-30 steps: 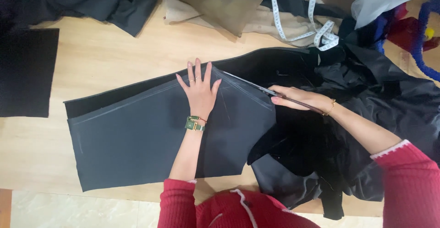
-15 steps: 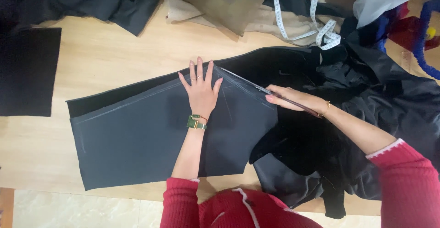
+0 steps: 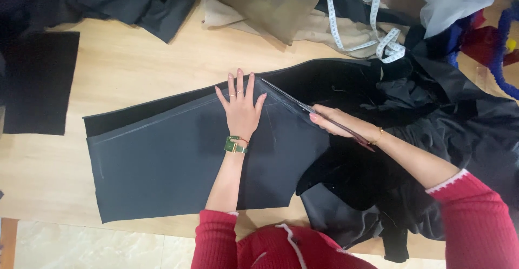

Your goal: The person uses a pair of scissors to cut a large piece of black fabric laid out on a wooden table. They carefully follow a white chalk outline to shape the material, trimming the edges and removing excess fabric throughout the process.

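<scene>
Here, nearest first:
Left hand: the left hand (image 3: pixel 242 109) lies flat with fingers spread, palm down on the dark grey fabric panel (image 3: pixel 178 161), gripping nothing, only pressing it to the wooden table (image 3: pixel 135 69).
Right hand: the right hand (image 3: pixel 338 124) is wrapped around the handles of the scissors (image 3: pixel 303 107).
Scissors axis: the blades run up and to the left from the right hand, their tip just beside the left hand's fingertips, along the panel's upper slanted edge.
Panel axis: long side runs left to right; its free end lies well left of both hands.
Nearer hand: the right hand holds the tool; the left sits just beside the cutting line.
Beyond: black cloth heap (image 3: pixel 432 139) to the right, white measuring tape (image 3: pixel 373 37) at the far edge.
</scene>
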